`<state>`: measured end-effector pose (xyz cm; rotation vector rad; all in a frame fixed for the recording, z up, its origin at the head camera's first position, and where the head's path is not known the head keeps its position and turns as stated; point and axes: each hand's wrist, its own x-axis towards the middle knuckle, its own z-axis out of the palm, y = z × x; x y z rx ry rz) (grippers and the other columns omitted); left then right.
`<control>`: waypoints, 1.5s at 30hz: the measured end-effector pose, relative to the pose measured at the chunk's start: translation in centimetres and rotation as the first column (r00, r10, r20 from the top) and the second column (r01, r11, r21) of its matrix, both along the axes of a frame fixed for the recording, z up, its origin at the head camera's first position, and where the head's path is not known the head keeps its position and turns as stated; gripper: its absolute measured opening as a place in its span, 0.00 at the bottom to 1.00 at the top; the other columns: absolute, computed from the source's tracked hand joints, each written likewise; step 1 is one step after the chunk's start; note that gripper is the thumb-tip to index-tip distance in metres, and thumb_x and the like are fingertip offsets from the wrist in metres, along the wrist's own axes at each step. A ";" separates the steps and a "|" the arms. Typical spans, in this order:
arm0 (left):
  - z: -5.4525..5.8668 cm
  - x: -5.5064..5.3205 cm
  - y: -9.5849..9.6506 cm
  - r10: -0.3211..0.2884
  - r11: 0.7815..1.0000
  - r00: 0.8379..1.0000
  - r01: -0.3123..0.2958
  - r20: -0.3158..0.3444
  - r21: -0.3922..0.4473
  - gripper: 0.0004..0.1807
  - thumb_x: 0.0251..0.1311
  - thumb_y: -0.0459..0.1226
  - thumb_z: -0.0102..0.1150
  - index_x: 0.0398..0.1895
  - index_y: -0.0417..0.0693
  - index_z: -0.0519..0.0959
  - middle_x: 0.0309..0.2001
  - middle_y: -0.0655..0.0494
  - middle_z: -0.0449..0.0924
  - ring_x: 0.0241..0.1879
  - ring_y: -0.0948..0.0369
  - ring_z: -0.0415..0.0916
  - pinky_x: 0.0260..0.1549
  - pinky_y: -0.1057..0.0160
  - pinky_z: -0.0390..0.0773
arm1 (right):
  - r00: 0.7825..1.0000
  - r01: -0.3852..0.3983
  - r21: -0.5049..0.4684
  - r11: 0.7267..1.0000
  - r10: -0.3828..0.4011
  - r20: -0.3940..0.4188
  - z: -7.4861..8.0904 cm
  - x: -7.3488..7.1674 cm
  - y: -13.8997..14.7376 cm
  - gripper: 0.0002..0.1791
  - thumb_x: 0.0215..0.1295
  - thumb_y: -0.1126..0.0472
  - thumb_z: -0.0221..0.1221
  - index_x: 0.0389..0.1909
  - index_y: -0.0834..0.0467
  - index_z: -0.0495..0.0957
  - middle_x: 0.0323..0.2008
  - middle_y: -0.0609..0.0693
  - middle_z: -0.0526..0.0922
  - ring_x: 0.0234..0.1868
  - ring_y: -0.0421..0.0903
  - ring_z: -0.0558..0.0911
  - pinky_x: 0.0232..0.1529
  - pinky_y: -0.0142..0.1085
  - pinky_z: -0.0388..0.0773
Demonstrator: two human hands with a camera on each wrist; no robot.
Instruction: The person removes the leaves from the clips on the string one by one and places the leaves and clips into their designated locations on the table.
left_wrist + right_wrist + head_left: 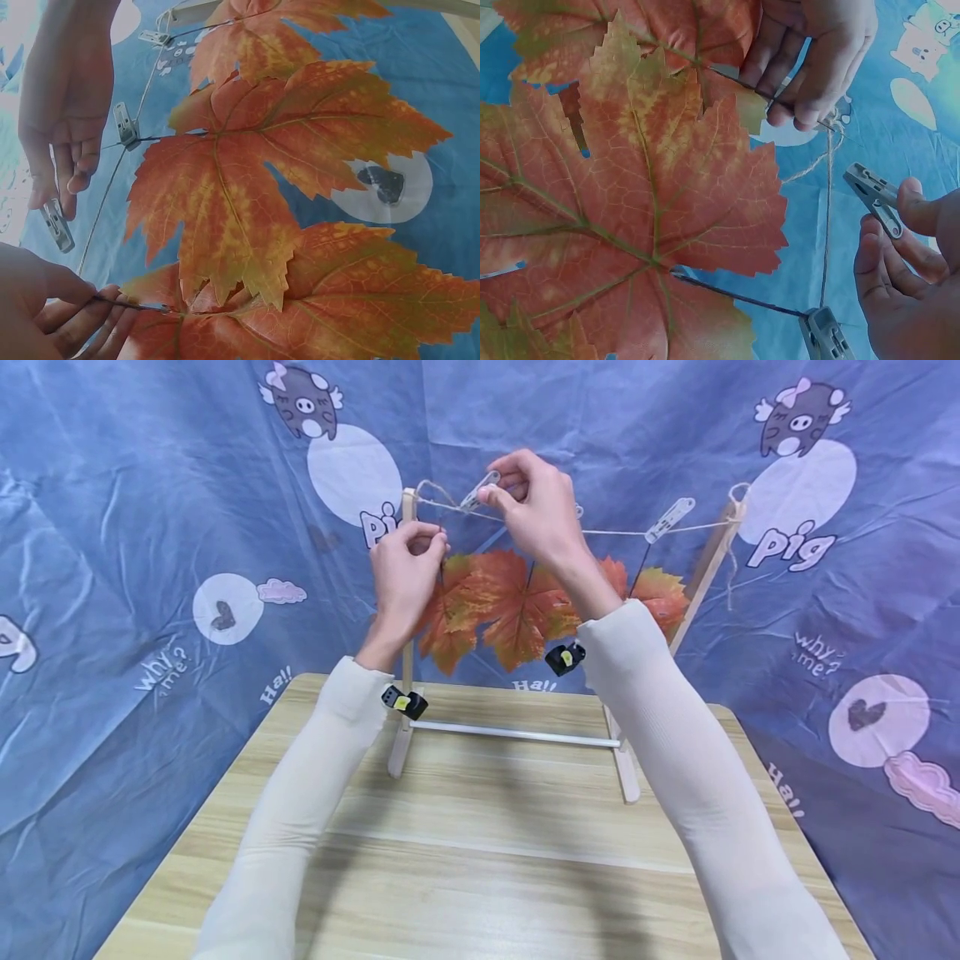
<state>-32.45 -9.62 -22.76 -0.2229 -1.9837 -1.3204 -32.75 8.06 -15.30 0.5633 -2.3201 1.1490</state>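
Note:
My left hand (405, 572) pinches the dark stem of an orange artificial maple leaf (337, 300) near the left end of a twine line (611, 532). In my right hand (543, 514), thumb and fingers pinch a grey clothespin (874, 199) beside the twine. In the right wrist view its tip is apart from both the twine and the held stem. More orange leaves (517, 606) hang by their stems along the line. One clothespin (670, 520) grips the line at the right, and another (126, 126) stands nearer the middle.
A wooden stand holds the twine between its left post (408, 506) and slanted right post (705, 572). A white rod (517, 733) joins its feet on the wood-grain table (480, 893). Behind hangs a blue printed cloth (187, 485).

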 end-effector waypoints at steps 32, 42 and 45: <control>-3.6 1.7 -2.1 -0.019 0.996 0.999 0.015 0.041 0.090 0.08 0.70 0.36 0.67 0.43 0.41 0.91 0.35 0.45 0.92 0.28 0.68 0.85 0.28 0.74 0.81 | 1.000 -0.014 -0.010 1.000 0.014 -0.018 -3.1 3.5 5.1 0.20 0.72 0.48 0.68 0.60 0.50 0.80 0.44 0.46 0.85 0.40 0.40 0.82 0.41 0.34 0.76; -5.2 2.5 -1.9 -0.050 0.991 0.996 0.041 0.077 0.125 0.08 0.70 0.35 0.67 0.44 0.39 0.90 0.36 0.44 0.92 0.27 0.67 0.85 0.26 0.74 0.82 | 0.997 -0.045 -0.005 0.999 0.045 -0.055 -5.0 3.6 7.0 0.19 0.75 0.51 0.65 0.62 0.50 0.84 0.49 0.49 0.84 0.38 0.40 0.80 0.39 0.33 0.74; -5.7 2.6 -1.7 -0.054 0.990 0.995 0.042 0.086 0.134 0.08 0.70 0.35 0.67 0.43 0.39 0.90 0.35 0.44 0.92 0.25 0.68 0.85 0.24 0.74 0.82 | 0.998 -0.035 -0.012 0.999 0.034 -0.046 -5.5 3.7 7.5 0.18 0.73 0.52 0.66 0.60 0.51 0.85 0.41 0.48 0.84 0.36 0.41 0.80 0.38 0.32 0.73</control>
